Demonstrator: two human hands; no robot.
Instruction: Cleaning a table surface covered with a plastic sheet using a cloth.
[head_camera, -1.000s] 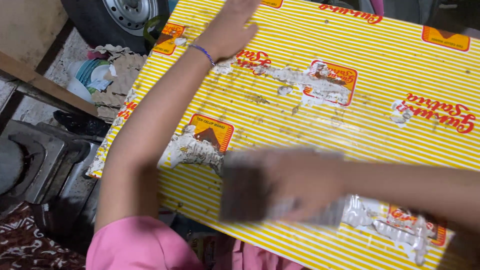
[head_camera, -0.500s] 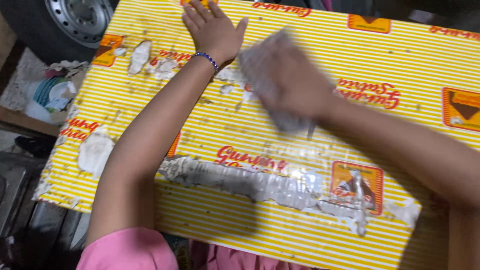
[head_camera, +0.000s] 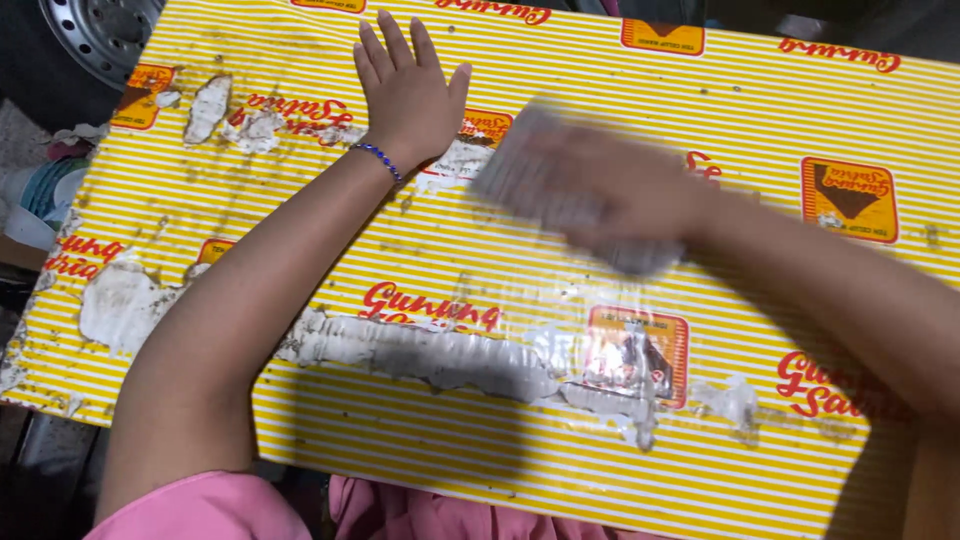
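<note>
— Pressing flat, your left hand (head_camera: 408, 92) lies palm down with the fingers spread apart on the yellow striped sheet (head_camera: 560, 60), near its far edge. A blue bead bracelet (head_camera: 379, 156) rings that wrist.

— And my right?

— Your right hand (head_camera: 640, 195) is blurred, so you can't make out each finger, but it is closed over a grey cloth (head_camera: 530, 180) and holds it against the sheet, just beside your left hand.

— What's around them?

— Between your arms, nearer your body, a long torn strip (head_camera: 420, 350) shows where the print has peeled to grey-white; it runs into an orange label square (head_camera: 640, 355), glossy and wet-looking. Smaller torn patches (head_camera: 230, 120) sit left of your left hand, and another (head_camera: 120, 300) by the sheet's left edge.

— Beyond the sheet?

— A wheel rim (head_camera: 95, 30) shows at the top left corner. Your pink clothing (head_camera: 210, 510) is at the bottom.
</note>
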